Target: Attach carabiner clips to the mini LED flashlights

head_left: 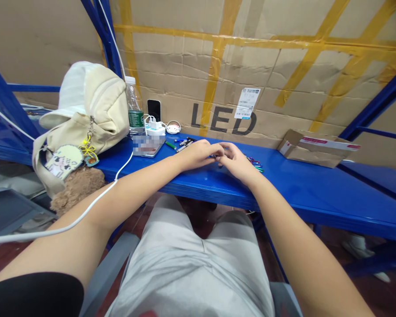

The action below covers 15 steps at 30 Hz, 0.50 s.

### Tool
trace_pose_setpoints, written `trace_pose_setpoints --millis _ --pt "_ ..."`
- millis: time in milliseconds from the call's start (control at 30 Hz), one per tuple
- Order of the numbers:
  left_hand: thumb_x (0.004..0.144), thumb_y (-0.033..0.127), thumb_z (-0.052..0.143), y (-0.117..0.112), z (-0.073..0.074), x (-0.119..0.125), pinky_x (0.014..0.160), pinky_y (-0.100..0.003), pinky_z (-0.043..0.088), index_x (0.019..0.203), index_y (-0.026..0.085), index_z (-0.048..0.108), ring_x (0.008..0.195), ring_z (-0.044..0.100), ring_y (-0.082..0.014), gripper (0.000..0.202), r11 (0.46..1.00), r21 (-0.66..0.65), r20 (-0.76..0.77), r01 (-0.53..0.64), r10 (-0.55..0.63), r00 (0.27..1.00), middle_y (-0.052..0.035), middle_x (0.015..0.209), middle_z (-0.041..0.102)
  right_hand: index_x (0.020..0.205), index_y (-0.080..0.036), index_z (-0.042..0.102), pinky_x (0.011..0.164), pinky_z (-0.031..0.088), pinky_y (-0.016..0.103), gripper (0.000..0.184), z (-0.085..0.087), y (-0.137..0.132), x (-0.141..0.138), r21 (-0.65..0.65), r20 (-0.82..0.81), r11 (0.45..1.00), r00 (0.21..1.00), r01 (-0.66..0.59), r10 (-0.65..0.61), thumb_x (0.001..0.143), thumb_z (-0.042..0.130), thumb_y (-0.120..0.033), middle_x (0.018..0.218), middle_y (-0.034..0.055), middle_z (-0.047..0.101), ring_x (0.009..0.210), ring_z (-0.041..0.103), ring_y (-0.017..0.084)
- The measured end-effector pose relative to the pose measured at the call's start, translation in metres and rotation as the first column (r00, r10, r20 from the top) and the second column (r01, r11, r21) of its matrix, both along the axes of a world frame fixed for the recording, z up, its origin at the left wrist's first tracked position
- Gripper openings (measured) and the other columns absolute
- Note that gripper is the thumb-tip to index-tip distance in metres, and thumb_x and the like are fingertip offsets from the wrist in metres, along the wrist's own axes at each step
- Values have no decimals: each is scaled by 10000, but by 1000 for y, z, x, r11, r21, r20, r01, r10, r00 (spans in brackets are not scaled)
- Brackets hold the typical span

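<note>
My left hand (201, 155) and my right hand (235, 162) meet above the front part of the blue shelf (198, 180). Their fingers are curled and pressed together around something small and dark, mostly hidden, whose kind I cannot make out. Just behind my left hand lie several small dark and silvery pieces (185, 144), with a slim green piece (170, 145) beside them. Past my right hand shows a little group of shiny coloured pieces (256, 164), blue, green and reddish, partly covered by the hand.
To the left are a cream bag (108, 103), a water bottle (135, 110), a phone (154, 110), a white power strip (155, 129) and a flat blurred item (148, 147). An open cardboard box (320, 149) sits right. A white cable (86, 211) crosses my left arm.
</note>
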<state>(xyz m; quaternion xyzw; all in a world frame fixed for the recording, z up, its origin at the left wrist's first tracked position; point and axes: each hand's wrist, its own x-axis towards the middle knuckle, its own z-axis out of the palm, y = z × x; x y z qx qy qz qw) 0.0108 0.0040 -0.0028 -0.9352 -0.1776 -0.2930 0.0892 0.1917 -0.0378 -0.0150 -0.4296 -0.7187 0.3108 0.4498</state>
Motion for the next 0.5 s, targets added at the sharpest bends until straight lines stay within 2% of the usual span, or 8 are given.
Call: trace_pose_setpoints --millis 133,300,400,500 --pt "855 231 545 -3 2 1 840 -302 404 1073 227 586 873 588 -176 222 1000 -7 -3 7 -7 1000 -32 994 685 1133 -205 472 882 495 372 442 2 -4 -1 -19 -42 1000 999 -12 12 706 585 -189 1098 73 651 1000 622 200" --pt "853 245 577 -8 7 2 870 -309 386 1055 200 605 972 604 -181 209 998 -15 64 66 -65 996 -57 1051 676 1072 -212 501 920 483 393 383 3 -7 0 -4 -101 999 994 -34 34 700 593 -213 1087 51 649 1036 610 206" --pt "860 317 582 -5 8 1 879 -318 387 1006 198 638 992 591 -190 195 996 32 123 83 -86 989 -67 1041 670 1044 -235 521 954 475 410 359 6 -11 -1 -93 -252 988 963 -124 97 694 598 -211 1075 20 652 1030 619 187" --pt "863 392 578 -1 7 -1 884 -329 404 974 200 670 971 588 -195 240 991 54 191 120 -129 973 -77 1018 670 1022 -248 542 977 474 410 350 12 -18 -1 -167 -424 957 894 -235 146 683 612 -197 1051 4 664 986 643 164"
